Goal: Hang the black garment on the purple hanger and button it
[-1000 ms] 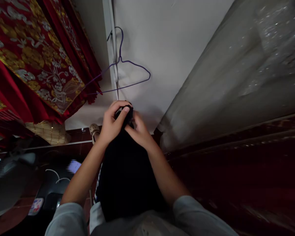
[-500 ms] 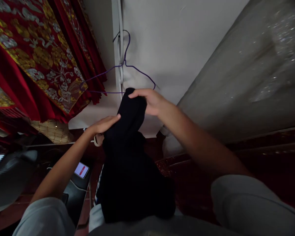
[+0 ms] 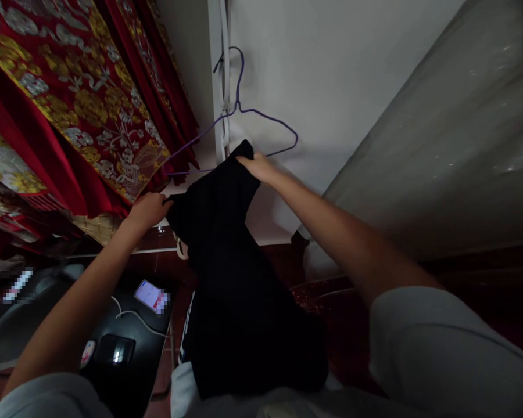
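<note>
A black garment (image 3: 230,273) hangs down in front of me, stretched between both hands. My left hand (image 3: 147,210) grips its left upper corner with closed fingers. My right hand (image 3: 258,167) pinches the right upper corner, raised close under a purple wire hanger (image 3: 261,115). The hanger hangs on the white wall beside a white vertical strip. The garment's lower part drapes over my lap, with a white stripe showing along its left edge.
Red and gold patterned curtains (image 3: 70,98) hang at the left. A phone (image 3: 150,295) with a lit screen and a white cable lie on a dark surface at lower left. A grey plastic-covered surface (image 3: 440,145) slopes along the right, above dark red wood.
My hands moved apart and upward from a tight bunch. The garment is spread between them and lifted toward the hanger.
</note>
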A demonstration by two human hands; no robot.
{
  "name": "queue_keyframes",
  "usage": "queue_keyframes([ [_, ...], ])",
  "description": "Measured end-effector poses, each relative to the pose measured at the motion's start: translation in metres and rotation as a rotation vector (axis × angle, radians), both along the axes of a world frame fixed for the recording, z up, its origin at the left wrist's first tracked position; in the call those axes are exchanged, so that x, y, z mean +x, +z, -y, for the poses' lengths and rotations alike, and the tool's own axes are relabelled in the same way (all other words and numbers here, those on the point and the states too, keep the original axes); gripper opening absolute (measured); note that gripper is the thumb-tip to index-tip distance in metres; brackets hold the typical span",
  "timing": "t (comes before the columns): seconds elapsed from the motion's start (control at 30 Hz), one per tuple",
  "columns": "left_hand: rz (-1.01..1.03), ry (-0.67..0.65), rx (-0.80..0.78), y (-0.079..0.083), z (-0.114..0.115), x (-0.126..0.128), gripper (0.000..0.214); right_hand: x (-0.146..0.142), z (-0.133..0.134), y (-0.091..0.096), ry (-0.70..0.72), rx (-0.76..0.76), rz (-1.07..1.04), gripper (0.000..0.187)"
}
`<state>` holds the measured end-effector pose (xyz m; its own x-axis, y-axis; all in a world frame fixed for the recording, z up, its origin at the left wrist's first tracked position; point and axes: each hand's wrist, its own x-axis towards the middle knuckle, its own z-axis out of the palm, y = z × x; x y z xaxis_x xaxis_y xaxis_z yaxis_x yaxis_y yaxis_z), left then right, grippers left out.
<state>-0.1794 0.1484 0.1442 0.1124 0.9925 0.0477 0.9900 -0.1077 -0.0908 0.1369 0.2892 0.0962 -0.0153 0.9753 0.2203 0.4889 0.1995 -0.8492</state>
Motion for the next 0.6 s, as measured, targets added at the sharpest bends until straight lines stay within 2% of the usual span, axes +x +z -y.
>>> queue_keyframes([
  [0.07,0.021,0.019,0.042,0.002,0.002,0.003,0.04,0.019,0.005,-0.002,-0.134,-0.005,0.027,0.031],
  [0.13,0.125,-0.019,0.112,0.003,0.002,0.008,0.039,0.042,0.013,0.002,-0.236,0.059,0.03,0.035],
  [0.23,0.377,-0.184,0.105,-0.006,-0.005,0.018,0.037,0.066,0.029,0.014,-0.226,0.117,0.008,0.035],
  [0.33,0.612,-0.345,-0.042,-0.033,-0.017,0.036,0.037,0.07,0.047,0.025,-0.162,0.047,0.015,0.035],
  [0.43,0.739,-0.448,-0.154,-0.07,-0.03,0.063,0.066,0.059,0.067,0.031,-0.15,0.002,-0.02,0.035],
  [0.53,0.849,-0.515,-0.108,-0.096,-0.044,0.1,0.08,0.044,0.085,0.032,-0.098,-0.074,-0.098,0.031],
  [0.6,0.965,-0.557,-0.052,-0.1,-0.052,0.126,0.08,0.036,0.092,0.032,-0.05,-0.111,-0.145,0.03],
])
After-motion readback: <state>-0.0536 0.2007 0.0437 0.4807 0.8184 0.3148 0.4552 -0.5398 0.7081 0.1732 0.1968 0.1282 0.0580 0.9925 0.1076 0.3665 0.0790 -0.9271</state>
